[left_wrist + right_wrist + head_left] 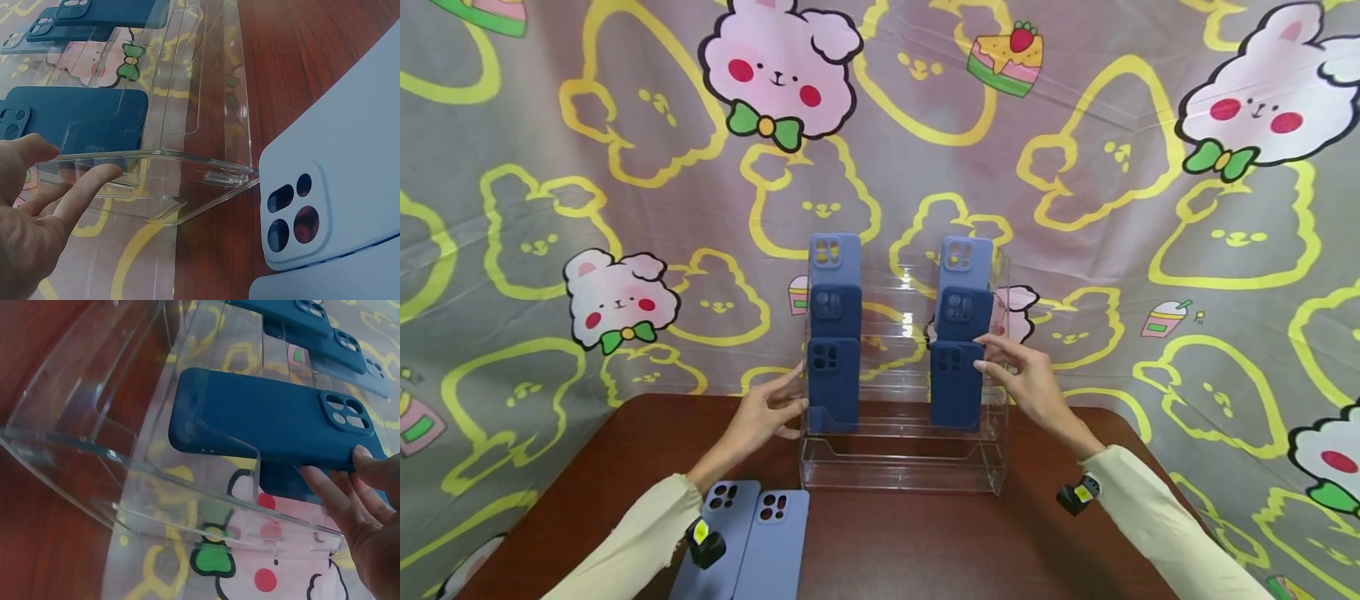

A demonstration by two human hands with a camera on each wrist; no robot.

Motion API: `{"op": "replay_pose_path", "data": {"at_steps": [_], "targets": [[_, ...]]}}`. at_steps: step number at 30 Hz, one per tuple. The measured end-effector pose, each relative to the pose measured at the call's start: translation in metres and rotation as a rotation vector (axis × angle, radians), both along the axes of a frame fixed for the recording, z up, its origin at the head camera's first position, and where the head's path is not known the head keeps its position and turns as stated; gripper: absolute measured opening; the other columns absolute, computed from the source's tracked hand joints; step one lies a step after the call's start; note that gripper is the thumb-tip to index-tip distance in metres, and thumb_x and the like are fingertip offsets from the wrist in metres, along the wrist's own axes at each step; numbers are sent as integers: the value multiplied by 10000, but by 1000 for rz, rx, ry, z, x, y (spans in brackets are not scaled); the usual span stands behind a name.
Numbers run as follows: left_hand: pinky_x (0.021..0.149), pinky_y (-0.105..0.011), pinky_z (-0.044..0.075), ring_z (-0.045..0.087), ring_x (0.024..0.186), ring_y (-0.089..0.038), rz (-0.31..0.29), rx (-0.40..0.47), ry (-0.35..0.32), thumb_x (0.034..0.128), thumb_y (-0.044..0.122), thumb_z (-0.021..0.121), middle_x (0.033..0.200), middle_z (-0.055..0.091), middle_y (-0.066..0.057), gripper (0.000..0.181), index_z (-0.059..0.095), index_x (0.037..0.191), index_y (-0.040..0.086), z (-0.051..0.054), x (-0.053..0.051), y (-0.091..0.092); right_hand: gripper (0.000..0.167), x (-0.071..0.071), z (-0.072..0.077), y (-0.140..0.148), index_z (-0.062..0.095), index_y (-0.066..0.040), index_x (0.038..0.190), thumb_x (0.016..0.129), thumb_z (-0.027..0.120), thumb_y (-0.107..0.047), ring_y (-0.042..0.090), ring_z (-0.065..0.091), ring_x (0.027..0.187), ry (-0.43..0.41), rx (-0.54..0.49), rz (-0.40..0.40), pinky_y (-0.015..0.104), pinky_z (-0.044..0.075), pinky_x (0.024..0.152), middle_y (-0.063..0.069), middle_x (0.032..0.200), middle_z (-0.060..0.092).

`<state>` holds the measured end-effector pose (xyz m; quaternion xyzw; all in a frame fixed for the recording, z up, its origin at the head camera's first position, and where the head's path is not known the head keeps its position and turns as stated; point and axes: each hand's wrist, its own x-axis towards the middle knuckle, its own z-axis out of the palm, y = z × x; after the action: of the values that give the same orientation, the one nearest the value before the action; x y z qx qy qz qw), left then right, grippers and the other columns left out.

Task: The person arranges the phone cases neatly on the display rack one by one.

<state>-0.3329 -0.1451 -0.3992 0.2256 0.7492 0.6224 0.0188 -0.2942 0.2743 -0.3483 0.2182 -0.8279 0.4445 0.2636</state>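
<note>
A clear tiered display rack (898, 479) stands upright on the table, with phone cases in two columns. My left hand (769, 406) is at the rack's left side, fingers fairly straight and touching its side panel; in the left wrist view the hand (47, 200) reaches across that panel's edge. Beside it stands the left front dark blue phone case (835, 392). My right hand (1028, 379) pinches the upper right edge of the right front dark blue phone case (957, 392). In the right wrist view the thumb and fingers (365, 465) meet that case near its camera cutouts.
Behind the front cases stand medium blue cases (842, 321) and light blue cases (966, 258). Two more light blue cases (775, 542) lie on the brown table (910, 550) at the front left. A patterned cloth (887, 175) hangs behind the table.
</note>
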Motion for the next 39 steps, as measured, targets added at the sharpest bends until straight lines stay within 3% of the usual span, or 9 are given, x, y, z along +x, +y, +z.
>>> {"op": "replay_pose_path", "data": {"at_steps": [6,14,17,20,23,26,29,32,39], "targets": [[712,-519,673,634,1220,-512,13,-7,9,1013,4,655,1484,518,-350,684,370,1627,100,0,1,2,362,2,-11,3,702,-44,1326,966,744,-46,262,767,844,55,5,-60,272,656,640,140,950,764],[695,-456,682,624,1223,-524,14,-4,16,1014,0,650,1490,511,-349,684,366,1628,98,-1,0,3,531,-2,-23,3,716,-5,1307,800,847,86,183,655,720,407,241,-233,140,529,615,115,925,671],[697,-466,682,626,1232,-511,16,-5,3,1016,-2,649,1498,510,-338,681,372,1628,109,-2,2,3,569,-3,-26,2,717,-10,1303,764,885,59,199,619,737,389,217,-262,126,491,595,138,933,648],[697,-469,682,631,1232,-501,23,-11,3,1016,-4,648,1498,511,-335,677,382,1625,120,-2,2,3,559,0,-29,1,710,-26,1308,782,896,9,228,602,775,331,172,-304,174,523,567,155,948,626],[692,-457,683,641,1226,-484,32,-20,13,1013,11,660,1490,525,-330,676,395,1623,136,-2,1,3,541,5,-30,3,687,-21,1315,813,888,-19,286,608,863,281,115,-349,319,586,621,192,999,624],[693,-454,683,636,1236,-482,35,-20,12,1011,17,667,1488,527,-330,679,397,1623,140,-2,0,2,528,13,-29,5,654,-36,1363,873,851,-49,336,637,984,171,39,-357,254,619,742,214,1097,647],[703,-462,683,639,1240,-467,36,-16,2,1009,17,669,1491,524,-330,683,396,1623,141,-1,-1,2,532,23,-27,6,601,-52,1440,938,776,-29,393,681,1086,3,-76,-301,146,604,778,237,1223,672],[706,-471,681,644,1225,-477,33,-14,6,1010,12,665,1483,529,-334,683,390,1624,131,0,0,3,574,30,-23,6,512,-34,1513,974,705,14,460,686,1139,-149,-180,-229,141,606,756,292,1335,645],[690,-461,682,652,1201,-494,38,-10,18,1007,-6,662,1453,554,-342,673,406,1616,119,0,1,3,751,35,-26,10,247,-21,1658,1016,636,0,491,628,1239,-457,-205,-92,393,681,794,369,1554,424]]}}
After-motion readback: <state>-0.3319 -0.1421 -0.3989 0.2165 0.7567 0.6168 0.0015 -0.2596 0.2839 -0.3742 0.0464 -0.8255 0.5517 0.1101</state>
